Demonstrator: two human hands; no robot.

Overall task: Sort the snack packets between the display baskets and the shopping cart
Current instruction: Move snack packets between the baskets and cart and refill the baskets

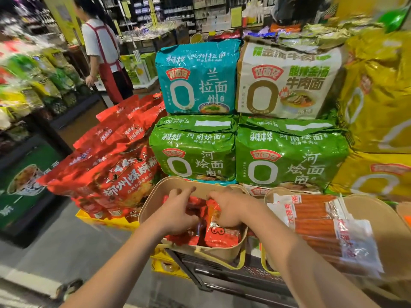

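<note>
Fingers of both hands are curled down into a heap of red snack packets (219, 234) inside a tan display basket (220, 255). On the left hand (178, 213) the fingers (189, 193) bend over the top of the heap and seem to close on a packet, though the packets hide their tips. On the right hand (229, 207) the fingers are tucked under the palm and cannot be seen; the hand grips the upper edge of an orange-red packet, and how tightly is unclear. Both forearms run out of the bottom of the view.

Just to the right stands a second tan basket (375, 221), with sausage packs (322, 225) in clear and white wrap lying across it; its far side is cut off by the edge. Both baskets sit on a dark wire rack (222, 276), blurred and only partly visible.

Behind the baskets, green noodle multipacks (195, 150) are stacked under a teal pack (198, 78) and a white pack (289, 81), with yellow packs (378, 96) to the right, smeared by motion. Red pouches (115, 165) slope away on the left. Farther back a person in a red apron (104, 54) stands in the aisle, and the shelves beyond are too blurred to read.
</note>
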